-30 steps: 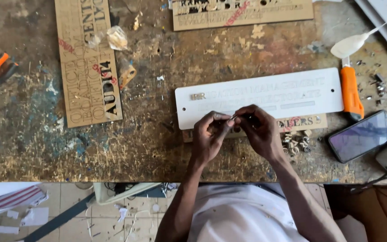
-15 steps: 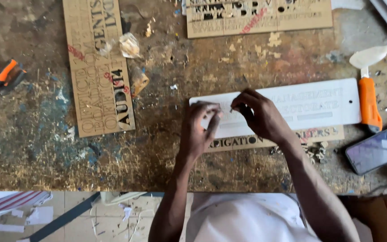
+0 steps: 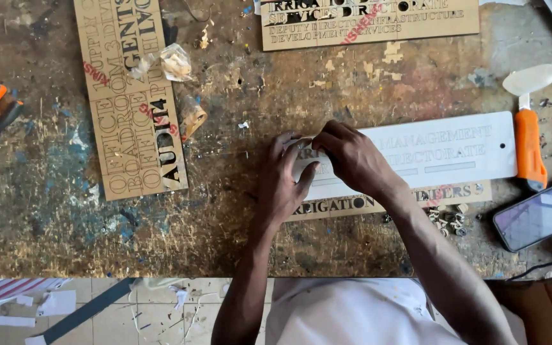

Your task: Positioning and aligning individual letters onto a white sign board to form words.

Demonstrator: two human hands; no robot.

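Both hands bent over the near-left end of a white sign plate (image 3: 429,156) lying flat on the scarred bench (image 3: 46,223), atop a brown cut-letter board (image 3: 378,203): left hand (image 3: 285,182) pressed half-curled on the plate's corner, right hand (image 3: 352,156) pinching something tiny at its lettering, too small to make out. Likely trouble: plate skidding over the smooth board under uneven pressure, or a small piece dropped among scraps (image 3: 445,217) beside the orange knife (image 3: 528,150)

Even, soft daylight across the desk (image 3: 46,236), faint short shadows under the hands, mild glare on the phone screen (image 3: 540,213), sharp centre, slightly soft corners.
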